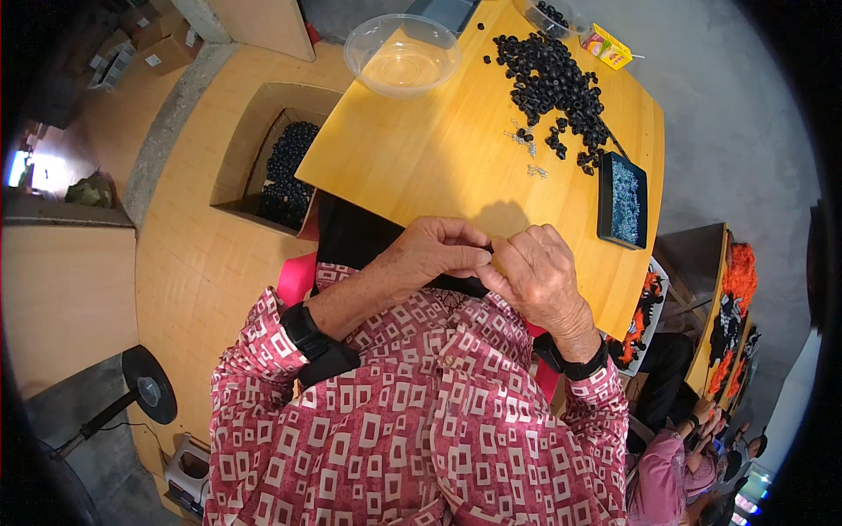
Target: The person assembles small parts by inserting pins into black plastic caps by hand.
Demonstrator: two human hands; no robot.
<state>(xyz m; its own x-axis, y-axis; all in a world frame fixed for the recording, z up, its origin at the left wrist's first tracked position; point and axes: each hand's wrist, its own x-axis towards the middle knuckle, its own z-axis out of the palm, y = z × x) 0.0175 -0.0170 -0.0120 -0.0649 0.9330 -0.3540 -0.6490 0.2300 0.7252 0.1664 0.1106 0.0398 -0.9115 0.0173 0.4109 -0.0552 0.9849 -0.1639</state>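
Note:
My left hand (431, 254) and my right hand (537, 273) meet in front of my body, by the near edge of the yellow table (395, 167). Both are closed, thumbs and fingers pinched together around a small black part (488, 250), mostly hidden between the fingertips. A large heap of small black round parts (553, 83) lies toward the far right of the table. Beside its near end are several tiny clear pieces (535, 170). A black tray (603, 230) filled with small pale-blue or clear pieces stands at the table's right edge.
A clear round plastic bowl (403, 86) stands at the far left corner; another clear bowl (574, 24) holds black parts. Near it lies a yellow drink carton (607, 46). Left of the table, a cardboard box (235, 180) on the floor contains dark parts. People sit at lower right.

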